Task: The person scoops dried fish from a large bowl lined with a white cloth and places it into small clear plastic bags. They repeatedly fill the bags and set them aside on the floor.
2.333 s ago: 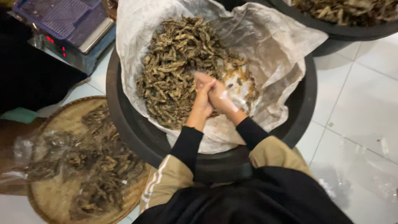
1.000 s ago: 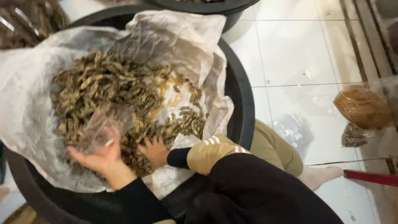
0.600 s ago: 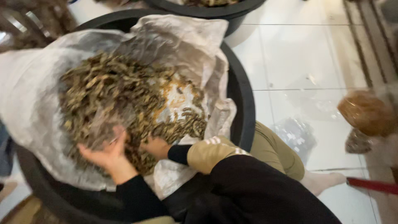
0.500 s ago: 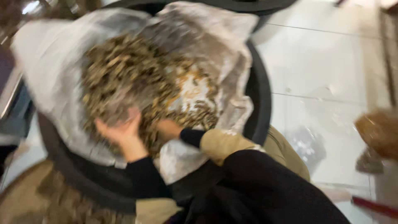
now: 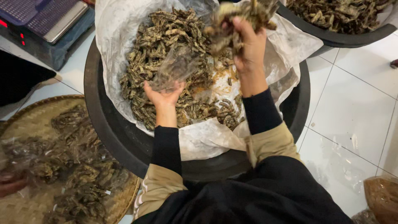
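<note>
Your left hand is pinched on a clear plastic bag, mouth up, over the middle of the black tub. Your right hand is fisted around a clump of dried fish, raised above the tub's far right rim. The rest of the fish pile sits on the white liner. Filled bags lie on the woven tray at the tub's left.

A flat woven bamboo tray piled with clear filled packets lies near a dark digital weighing scale, with a second black basin beyond.
</note>
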